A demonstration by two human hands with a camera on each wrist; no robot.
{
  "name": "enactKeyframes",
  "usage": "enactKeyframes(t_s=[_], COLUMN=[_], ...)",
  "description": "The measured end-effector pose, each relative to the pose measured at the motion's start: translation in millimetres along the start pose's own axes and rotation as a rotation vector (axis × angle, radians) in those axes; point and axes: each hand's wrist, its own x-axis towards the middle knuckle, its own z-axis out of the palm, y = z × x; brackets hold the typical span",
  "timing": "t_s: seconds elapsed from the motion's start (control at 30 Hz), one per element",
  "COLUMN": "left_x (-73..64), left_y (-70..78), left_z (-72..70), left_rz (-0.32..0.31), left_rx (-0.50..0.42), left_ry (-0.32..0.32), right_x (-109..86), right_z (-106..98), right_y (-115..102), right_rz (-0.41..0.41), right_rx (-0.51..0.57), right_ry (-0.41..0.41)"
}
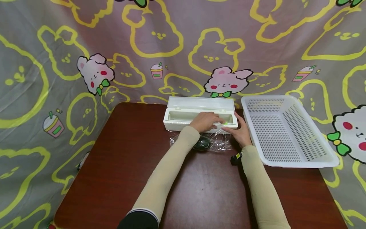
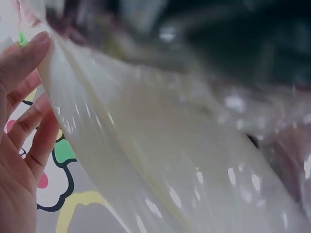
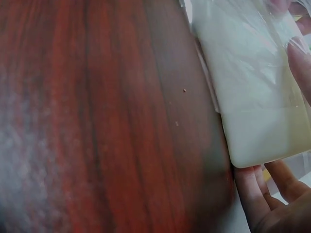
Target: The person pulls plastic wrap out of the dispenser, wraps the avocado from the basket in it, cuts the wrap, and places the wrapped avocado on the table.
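A white cling film dispenser (image 1: 183, 126) lies lengthwise with its lid (image 1: 200, 103) raised. Clear cling film (image 1: 221, 144) hangs over its front and onto the table, around a dark green rounded thing (image 1: 201, 143), which is blurred in the left wrist view. My left hand (image 1: 204, 121) reaches across the dispenser, its fingertips by a small green piece (image 1: 226, 123) at the right end. The left wrist view shows that hand's thumb (image 2: 34, 53) at the film-covered edge, fingers loosely bent. My right hand (image 1: 241, 132) grips the dispenser's right end, thumb over the front, fingers (image 3: 250, 191) behind the end.
A white perforated basket (image 1: 288, 163) stands right of the dispenser, close to my right hand. The brown wooden table (image 1: 123, 165) meets a patterned cloth (image 1: 183, 28) at the back. A small black device (image 1: 235, 159) sits at my right wrist.
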Motion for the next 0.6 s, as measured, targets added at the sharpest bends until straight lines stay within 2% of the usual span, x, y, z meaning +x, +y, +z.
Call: enactKeyframes(t_s=[0.23, 0.43, 0.6], left_x=[1.0, -0.3, -1.0], left_y=[2.0, 5.7, 2.0], left_z=[2.4, 4.0, 5.2], left_rz=[0.003, 0.038, 0.039], left_rx=[0.034, 0.123, 0.06], left_ry=[0.022, 0.044, 0.062], right_x=[13.9, 16.2, 18.3], right_z=[3, 2, 2], right_y=[33, 39, 40], right_rz=[0.0, 0.008, -0.005], right_rx=[-0.02, -0.02, -0.014], right_ry=[0.045, 0.04, 0.034])
